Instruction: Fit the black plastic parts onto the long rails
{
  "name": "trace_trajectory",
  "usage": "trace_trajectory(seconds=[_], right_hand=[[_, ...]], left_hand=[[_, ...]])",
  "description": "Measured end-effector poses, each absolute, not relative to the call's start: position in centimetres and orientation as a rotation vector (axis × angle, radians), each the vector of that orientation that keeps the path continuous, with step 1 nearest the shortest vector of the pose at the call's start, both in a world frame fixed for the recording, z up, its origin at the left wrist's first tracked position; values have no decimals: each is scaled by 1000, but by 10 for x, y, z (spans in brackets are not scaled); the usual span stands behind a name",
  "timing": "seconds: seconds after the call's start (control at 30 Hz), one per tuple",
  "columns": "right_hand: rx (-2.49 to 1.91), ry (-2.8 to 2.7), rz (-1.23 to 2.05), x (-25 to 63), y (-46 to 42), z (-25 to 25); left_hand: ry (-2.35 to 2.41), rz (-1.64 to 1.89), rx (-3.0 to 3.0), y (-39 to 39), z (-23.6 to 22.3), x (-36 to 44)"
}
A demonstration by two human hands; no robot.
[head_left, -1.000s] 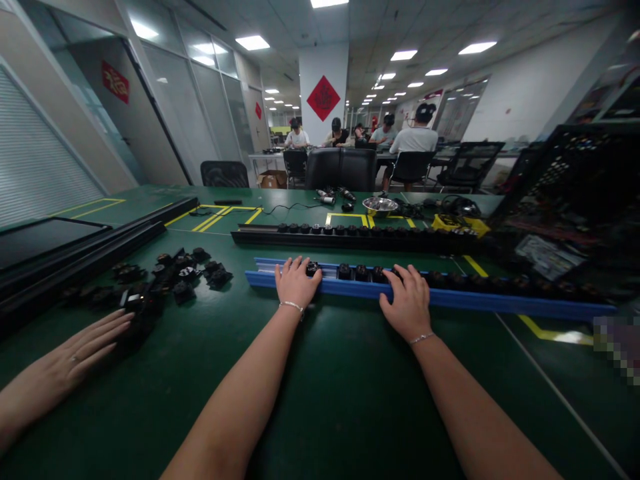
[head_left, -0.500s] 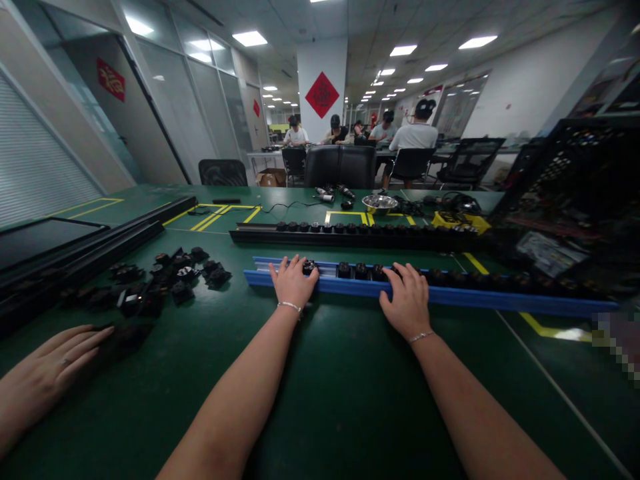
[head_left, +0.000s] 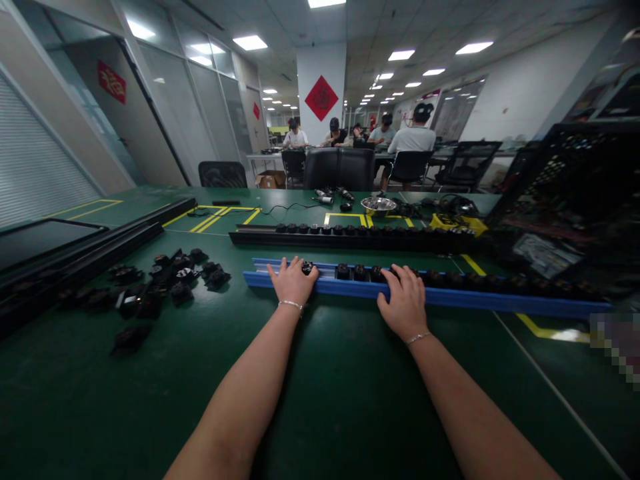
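Across the green counter (head_left: 310, 400) runs a blue rail (head_left: 480, 300), seen from the head view, with a row of black parts (head_left: 359, 272) seated in its channel. Near its left end, the left hand (head_left: 293, 283) rests over the rail, its grip closed with thumb and fingers on a single black piece (head_left: 307, 268), set apart from that row. Farther right, the right hand (head_left: 406, 303) curls over the rail and row, fingers bent; whether its grip pinches anything cannot be told. Behind lies a black rail (head_left: 255, 236), and loose black parts (head_left: 181, 292) sit to the left.
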State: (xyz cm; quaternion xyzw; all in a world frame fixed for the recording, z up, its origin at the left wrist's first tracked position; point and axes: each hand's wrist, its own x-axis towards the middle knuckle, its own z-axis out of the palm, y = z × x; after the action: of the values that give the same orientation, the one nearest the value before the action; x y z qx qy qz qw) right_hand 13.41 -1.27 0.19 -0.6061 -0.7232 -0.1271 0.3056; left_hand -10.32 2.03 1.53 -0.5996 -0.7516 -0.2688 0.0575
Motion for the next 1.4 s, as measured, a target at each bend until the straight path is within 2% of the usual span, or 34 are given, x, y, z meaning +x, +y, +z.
trace_trajectory(seconds=[0.43,1.4], right_hand=[[-1637,-1900,-348,133,-12,-1],[-1594,-1889,-357,131,-13,3]], left_hand=[[-2278,-943,-1710,22,14,-115],[-2273,-943,-1711,19,12,-125]])
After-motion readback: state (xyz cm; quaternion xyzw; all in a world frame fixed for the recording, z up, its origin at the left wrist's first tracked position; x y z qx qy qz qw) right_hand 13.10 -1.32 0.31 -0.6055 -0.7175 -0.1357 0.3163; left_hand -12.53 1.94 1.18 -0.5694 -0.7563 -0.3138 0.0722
